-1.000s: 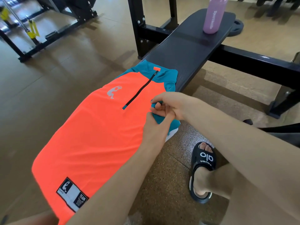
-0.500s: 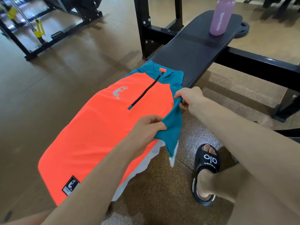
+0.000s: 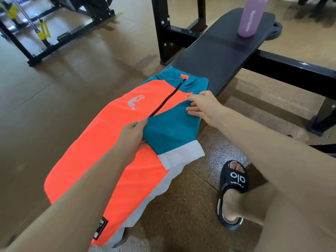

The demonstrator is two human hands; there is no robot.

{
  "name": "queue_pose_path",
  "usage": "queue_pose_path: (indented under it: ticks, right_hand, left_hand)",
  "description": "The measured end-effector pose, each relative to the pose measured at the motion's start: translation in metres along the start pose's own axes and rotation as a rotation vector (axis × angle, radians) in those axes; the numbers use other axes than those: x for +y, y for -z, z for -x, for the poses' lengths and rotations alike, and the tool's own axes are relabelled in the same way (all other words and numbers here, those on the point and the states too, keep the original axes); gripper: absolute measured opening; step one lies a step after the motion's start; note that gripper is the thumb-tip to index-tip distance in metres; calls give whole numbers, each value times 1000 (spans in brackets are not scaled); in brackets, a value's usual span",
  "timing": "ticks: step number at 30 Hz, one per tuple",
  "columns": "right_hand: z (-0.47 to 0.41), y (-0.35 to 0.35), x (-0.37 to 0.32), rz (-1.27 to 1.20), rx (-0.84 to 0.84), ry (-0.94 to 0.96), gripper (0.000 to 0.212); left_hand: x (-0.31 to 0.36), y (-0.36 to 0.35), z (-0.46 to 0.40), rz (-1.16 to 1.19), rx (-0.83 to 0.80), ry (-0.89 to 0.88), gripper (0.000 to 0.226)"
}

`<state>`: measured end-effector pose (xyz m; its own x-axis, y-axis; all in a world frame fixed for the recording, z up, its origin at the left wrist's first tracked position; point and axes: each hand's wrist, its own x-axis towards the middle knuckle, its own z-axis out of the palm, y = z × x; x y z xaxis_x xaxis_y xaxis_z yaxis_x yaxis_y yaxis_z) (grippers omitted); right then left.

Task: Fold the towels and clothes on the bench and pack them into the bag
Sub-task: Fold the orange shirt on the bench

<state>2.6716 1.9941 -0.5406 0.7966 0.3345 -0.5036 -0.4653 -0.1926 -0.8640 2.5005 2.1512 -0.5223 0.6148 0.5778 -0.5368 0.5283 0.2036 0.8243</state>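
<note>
An orange shirt with a teal collar and a black zip lies spread along the near end of the black bench. Its teal sleeve, with a white cuff, is folded over onto the chest. My left hand pinches the sleeve's left edge near the bottom of the zip. My right hand presses on the sleeve at the shoulder, fingers spread flat. A white cloth edge shows under the shirt's right side. No bag is in view.
A purple water bottle stands on the far end of the bench. Black rack uprights rise behind the bench. My foot in a black slide sandal is on the floor to the right. Gym equipment stands at the far left.
The teal sleeve, hanging off the bench's right side before, now lies folded flat across the shirt's chest. My left hand carried it leftward; my right hand moved up to the shoulder.
</note>
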Motion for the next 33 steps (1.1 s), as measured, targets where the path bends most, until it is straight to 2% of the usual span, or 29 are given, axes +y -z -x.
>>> queue_pose_path:
  ticks: [2, 4, 6, 8, 10, 12, 14, 15, 18, 21, 25, 28, 33]
  right_hand:
    - [4, -3, -1, 142, -5, 28, 61]
    - [8, -5, -2, 219, 0, 74, 65]
    - [12, -4, -2, 315, 26, 149, 60]
    - [16, -3, 0, 480, 88, 280, 54]
    - [20, -4, 7, 751, 165, 441, 50]
    - [22, -7, 23, 1101, 190, 567, 49]
    - [24, -10, 40, 1333, 120, 564, 57]
    - [24, -10, 48, 1392, 77, 521, 61]
    - [22, -6, 59, 1463, 58, 493, 67]
    - [19, -2, 55, 1476, 111, 532, 67]
    - [19, 3, 53, 1446, 142, 481, 71]
    - [22, 0, 48, 1456, 214, 542, 72]
    - [10, 3, 51, 1461, 151, 437, 78]
  left_hand:
    - [-11, -2, -6, 30, 17, 79, 36]
    - [-18, -6, -4, 5, -5, 85, 34]
    - [-25, -6, -5, -116, 25, 25, 38]
    - [-26, -1, -5, -256, 102, -49, 22]
    - [-27, 5, -9, -348, 158, -108, 15]
    - [-31, 10, -12, -302, 140, -121, 18]
    - [-32, 12, -6, -273, 79, -130, 30]
    - [-35, 13, -5, -330, 55, -161, 39]
    - [-41, 12, 3, -648, 3, -337, 59]
    - [-44, 8, 9, -743, -17, -466, 63]
    - [-47, 6, 15, -848, -57, -469, 62]
    - [-46, 8, 14, -994, -71, -429, 56]
    - [-38, 13, 7, -1064, -113, -402, 48]
